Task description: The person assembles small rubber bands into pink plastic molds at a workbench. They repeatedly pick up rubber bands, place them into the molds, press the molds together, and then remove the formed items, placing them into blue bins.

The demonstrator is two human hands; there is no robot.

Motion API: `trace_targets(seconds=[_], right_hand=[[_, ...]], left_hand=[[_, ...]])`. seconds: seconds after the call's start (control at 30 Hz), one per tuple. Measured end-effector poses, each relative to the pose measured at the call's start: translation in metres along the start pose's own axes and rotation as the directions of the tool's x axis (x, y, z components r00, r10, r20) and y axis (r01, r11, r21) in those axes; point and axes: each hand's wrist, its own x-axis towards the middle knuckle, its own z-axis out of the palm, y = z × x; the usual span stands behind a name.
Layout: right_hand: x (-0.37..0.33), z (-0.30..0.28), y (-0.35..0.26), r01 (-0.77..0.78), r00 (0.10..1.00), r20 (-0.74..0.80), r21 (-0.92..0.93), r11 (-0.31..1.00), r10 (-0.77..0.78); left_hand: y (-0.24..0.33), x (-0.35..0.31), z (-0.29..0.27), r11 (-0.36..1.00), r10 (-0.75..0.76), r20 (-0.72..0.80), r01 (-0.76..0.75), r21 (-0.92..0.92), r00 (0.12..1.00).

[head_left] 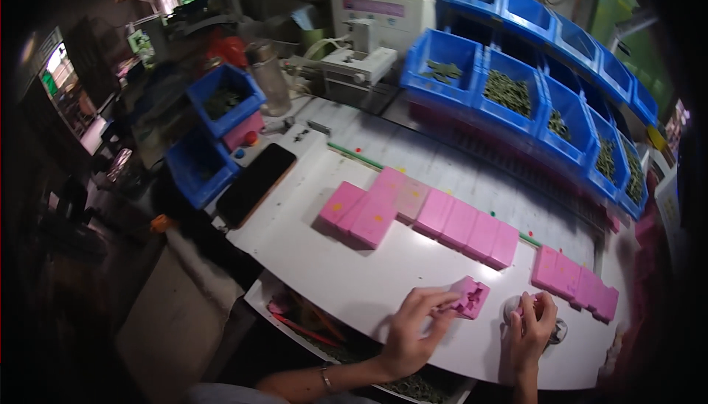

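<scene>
A small pink block (474,302) with a notched, hollowed top lies on the white worktop, apart from the row behind it. My left hand (417,330) is closed at the block's left edge, thumb and fingers brought together against it. Over a small round grey-white container (510,306), my right hand (537,324) is closed in a pinch. Whatever sits between its fingertips is too small to make out. The right hand hides much of the container, and a shiny round item (560,331) shows beside its wrist side.
Pink blocks (464,225) line a green strip across the white worktop (317,256), with more pink blocks (575,281) at right. Blue bins (509,83) of small green pieces stand behind. A black phone (258,182) lies at left near other blue bins (225,101). Below is an open drawer (265,301).
</scene>
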Motion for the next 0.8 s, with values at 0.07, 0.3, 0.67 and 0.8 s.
trace_targets(seconds=[0.07, 0.3, 0.67, 0.8], right_hand=[[0.008, 0.001, -0.012, 0.006, 0.999, 0.033, -0.072, 0.997, -0.004], [0.012, 0.002, -0.013, 0.073, 0.989, -0.137, 0.115, 0.991, -0.057], [-0.025, 0.014, -0.04, 0.097, 0.975, 0.172, 0.23, 0.968, -0.138], [0.012, -0.004, -0.056, -0.247, 0.965, 0.216, 0.54, 0.805, 0.151]], left_hand=[[0.009, 0.014, 0.009, 0.966, 0.029, 0.019, -0.032, 0.257, 0.999], [-0.014, 0.031, 0.009, 0.998, -0.006, 0.212, -0.007, 0.059, 0.977], [-0.03, 0.021, 0.031, 0.958, -0.133, 0.322, 0.205, -0.199, 0.937], [-0.032, 0.022, 0.035, 0.958, -0.094, 0.319, 0.173, -0.228, 0.943]])
